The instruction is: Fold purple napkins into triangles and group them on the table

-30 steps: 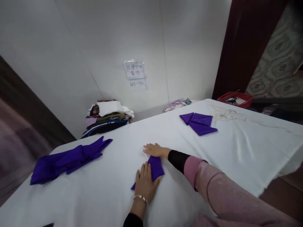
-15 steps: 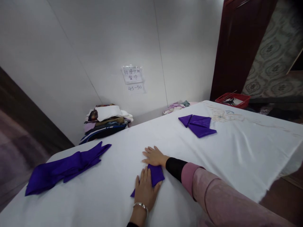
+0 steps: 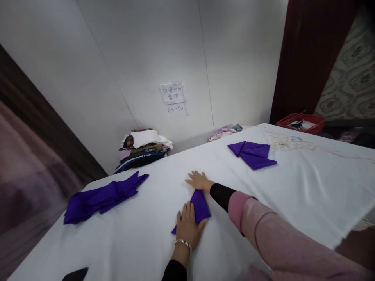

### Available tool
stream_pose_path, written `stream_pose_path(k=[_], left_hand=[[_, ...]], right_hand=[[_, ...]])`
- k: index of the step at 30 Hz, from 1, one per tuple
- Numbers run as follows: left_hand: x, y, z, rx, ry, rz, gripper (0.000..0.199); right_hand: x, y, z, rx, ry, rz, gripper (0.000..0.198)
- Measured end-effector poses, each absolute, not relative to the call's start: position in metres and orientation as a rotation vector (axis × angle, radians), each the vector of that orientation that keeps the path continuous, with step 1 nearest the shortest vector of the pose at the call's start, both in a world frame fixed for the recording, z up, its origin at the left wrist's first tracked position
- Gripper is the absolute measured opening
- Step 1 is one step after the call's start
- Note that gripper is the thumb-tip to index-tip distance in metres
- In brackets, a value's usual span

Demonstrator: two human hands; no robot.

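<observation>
Wall sign (image 3: 172, 94) “折叠织物 餐巾”, lower sheet (image 3: 176, 110) “45-50”

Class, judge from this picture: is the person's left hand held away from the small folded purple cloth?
No, the left hand lies flat across the small folded purple cloth, which shows on both sides of it.

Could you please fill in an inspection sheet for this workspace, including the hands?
Surface: white tablecloth, lightly creased.
Job's things: small folded purple cloth under the left hand; long purple cloth to the left; folded purple pieces at far right.
Clutter: dark object at the near left, cut off by the frame; cannot identify.
Hands: left open, flat on the small cloth; right hand open, fingers spread, at its far tip.
Cables: nothing seen.
Surroundings: stacked fabrics and red basket near the tablecloth's far edge; handwritten sign on the wall.
</observation>
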State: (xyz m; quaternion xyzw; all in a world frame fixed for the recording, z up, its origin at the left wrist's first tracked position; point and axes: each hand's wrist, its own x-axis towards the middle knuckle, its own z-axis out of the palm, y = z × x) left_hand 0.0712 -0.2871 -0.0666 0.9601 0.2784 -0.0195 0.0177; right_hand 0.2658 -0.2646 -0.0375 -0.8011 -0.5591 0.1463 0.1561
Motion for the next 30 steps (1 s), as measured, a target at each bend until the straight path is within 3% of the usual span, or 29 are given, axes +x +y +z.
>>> stream_pose_path(k=[7, 13, 30], left_hand=[[0.073, -0.285, -0.069, 2.953, 0.853, -0.056, 0.078], [0.073, -0.286, -0.067, 2.95, 0.844, -0.052, 0.078], [0.01, -0.301, -0.077, 2.917, 0.987, 0.008, 0.075]], right_hand=[[0.226, -0.299, -0.046, -2.063, -1.911, 0.424, 0.072], [0.226, -0.304, -0.056, -2.084, -1.914, 0.322, 0.063], [0.227, -0.302, -0.061, -2.149, -1.93, 0.325, 0.064]])
